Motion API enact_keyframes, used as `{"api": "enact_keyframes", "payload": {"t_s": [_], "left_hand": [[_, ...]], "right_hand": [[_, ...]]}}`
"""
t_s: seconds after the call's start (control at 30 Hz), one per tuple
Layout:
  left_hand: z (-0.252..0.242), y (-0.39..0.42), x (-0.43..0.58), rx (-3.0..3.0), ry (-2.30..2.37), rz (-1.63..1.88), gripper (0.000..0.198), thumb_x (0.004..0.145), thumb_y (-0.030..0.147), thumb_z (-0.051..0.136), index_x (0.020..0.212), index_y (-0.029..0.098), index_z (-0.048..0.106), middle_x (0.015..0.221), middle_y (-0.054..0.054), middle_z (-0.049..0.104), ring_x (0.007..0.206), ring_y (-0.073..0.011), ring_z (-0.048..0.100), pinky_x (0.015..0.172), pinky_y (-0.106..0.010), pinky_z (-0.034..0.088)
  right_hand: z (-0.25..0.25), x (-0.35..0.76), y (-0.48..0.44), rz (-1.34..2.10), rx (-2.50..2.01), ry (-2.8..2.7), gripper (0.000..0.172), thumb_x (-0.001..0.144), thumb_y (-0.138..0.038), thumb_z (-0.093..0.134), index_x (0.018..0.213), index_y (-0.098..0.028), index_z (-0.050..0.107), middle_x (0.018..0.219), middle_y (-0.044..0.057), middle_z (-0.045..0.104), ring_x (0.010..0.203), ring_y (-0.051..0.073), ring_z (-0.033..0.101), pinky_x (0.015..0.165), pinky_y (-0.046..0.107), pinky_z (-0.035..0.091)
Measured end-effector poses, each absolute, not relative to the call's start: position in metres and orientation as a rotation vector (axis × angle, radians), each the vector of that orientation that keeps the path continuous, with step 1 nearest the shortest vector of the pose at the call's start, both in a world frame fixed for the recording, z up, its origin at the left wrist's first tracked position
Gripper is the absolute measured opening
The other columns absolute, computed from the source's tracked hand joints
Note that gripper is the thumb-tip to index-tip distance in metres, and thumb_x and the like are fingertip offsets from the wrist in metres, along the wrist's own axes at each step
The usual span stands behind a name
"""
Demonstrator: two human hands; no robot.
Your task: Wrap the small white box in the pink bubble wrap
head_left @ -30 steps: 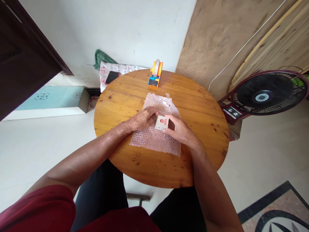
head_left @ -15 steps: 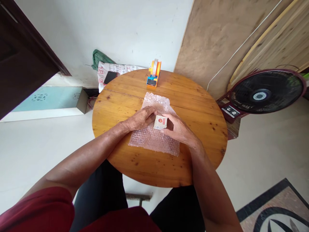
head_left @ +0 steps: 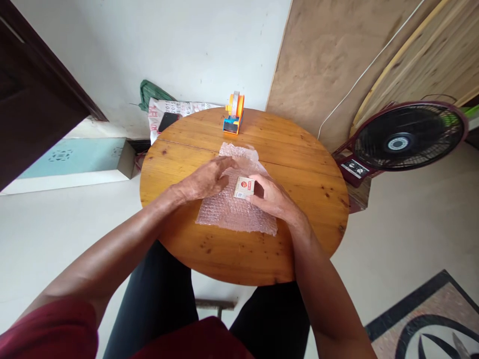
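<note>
A small whitish carton box with a red round mark and red label is over the middle of a sheet of bubble wrap. My right hand grips the box from its right side, thumb at the near edge and fingers at the far edge. My left hand is apart from the box, to its left, above the wrap's left edge. Its fingers are spread and hold nothing. The bubble wrap lies spread out on the round wooden table.
An orange and blue tape dispenser stands at the table's far edge. A dark phone lies on a printed white sack behind the table, beside a green bag. To the right is a dark-red fan.
My left hand has moved left, away from the box, and its fingers have opened. My right hand keeps hold of the box. The whole view has shifted slightly.
</note>
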State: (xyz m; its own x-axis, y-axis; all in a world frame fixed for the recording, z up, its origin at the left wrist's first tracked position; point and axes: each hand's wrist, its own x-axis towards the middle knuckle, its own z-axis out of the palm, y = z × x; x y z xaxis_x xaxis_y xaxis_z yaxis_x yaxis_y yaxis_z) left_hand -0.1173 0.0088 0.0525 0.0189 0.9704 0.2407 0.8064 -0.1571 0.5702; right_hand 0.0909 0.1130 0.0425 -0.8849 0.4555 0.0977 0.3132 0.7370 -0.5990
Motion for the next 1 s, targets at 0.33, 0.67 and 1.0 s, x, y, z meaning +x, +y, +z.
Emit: {"api": "enact_keyframes", "payload": {"t_s": [0.33,0.67,1.0], "left_hand": [[0.054,-0.08,-0.071,2.441,1.868,0.415,0.042,0.078,0.026,0.066,0.117,0.013,0.059,0.132,-0.016,0.057,0.132,-0.0347,0.044,0.114,-0.054,0.033],[0.033,-0.079,-0.059,2.472,2.071,0.557,0.022,0.081,0.013,0.057,0.102,0.018,0.064,0.126,-0.014,0.059,0.13,-0.0334,0.046,0.113,-0.055,0.036],[0.04,-0.053,-0.052,2.373,2.075,0.755,0.011,0.09,0.018,0.053,0.09,0.018,0.064,0.124,-0.013,0.059,0.12,-0.0295,0.053,0.101,-0.047,0.046]], "right_hand": [[0.041,0.091,0.112,0.825,-0.584,-2.674,0.032,0.079,-0.025,0.064,0.111,-0.021,0.06,0.107,0.005,0.067,0.098,0.022,0.059,0.085,0.034,0.044],[0.041,0.091,0.111,0.811,-0.56,-2.675,0.033,0.078,-0.022,0.064,0.11,-0.021,0.059,0.109,0.005,0.066,0.099,0.022,0.059,0.086,0.034,0.043],[0.049,0.093,0.111,0.979,-0.572,-2.646,0.047,0.083,-0.031,0.065,0.127,-0.019,0.056,0.123,0.009,0.063,0.111,0.023,0.058,0.094,0.036,0.044]]}}
